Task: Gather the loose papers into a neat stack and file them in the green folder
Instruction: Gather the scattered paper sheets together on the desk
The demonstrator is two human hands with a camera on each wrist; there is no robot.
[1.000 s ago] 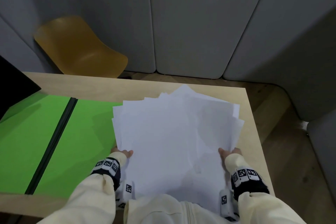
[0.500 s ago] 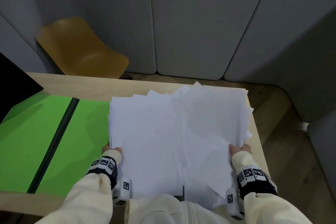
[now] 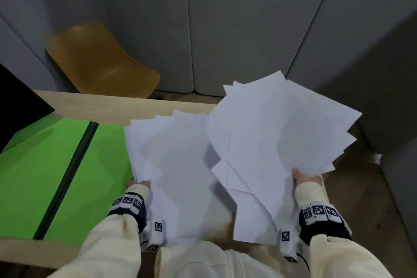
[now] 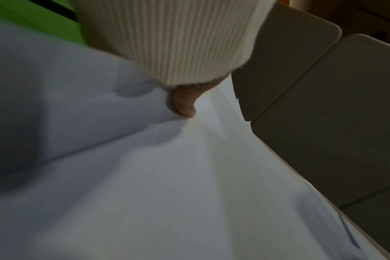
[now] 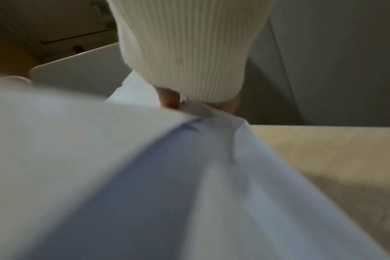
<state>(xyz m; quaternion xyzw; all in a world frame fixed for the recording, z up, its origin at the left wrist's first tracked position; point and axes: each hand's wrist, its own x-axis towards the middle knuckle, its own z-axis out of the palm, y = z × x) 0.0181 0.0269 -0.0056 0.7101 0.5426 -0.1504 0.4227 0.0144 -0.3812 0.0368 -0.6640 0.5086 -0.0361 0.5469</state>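
The white papers are split into two uneven bunches above the wooden table (image 3: 108, 106). My left hand (image 3: 138, 184) grips the left bunch (image 3: 171, 165) by its left edge; the thumb (image 4: 184, 103) presses on top of the sheets (image 4: 167, 176). My right hand (image 3: 304, 178) pinches the right bunch (image 3: 277, 133) at its lower right edge and holds it raised and fanned; the fingers (image 5: 169, 98) clamp the crumpled edge of the sheets (image 5: 145, 176). The green folder (image 3: 45, 169) lies open on the table to the left, its dark spine (image 3: 72, 171) running diagonally.
A mustard-yellow chair (image 3: 99, 63) stands behind the table's far edge. A black object (image 3: 18, 104) overlaps the table's left corner. Grey padded wall panels (image 3: 237, 25) close in the back and right. The table's right edge (image 5: 323, 140) is right beside my right hand.
The single messy pile held between both hands has come apart into two bunches. My right hand has lifted its bunch up and to the right, fanning the sheets; the left bunch stays near the folder.
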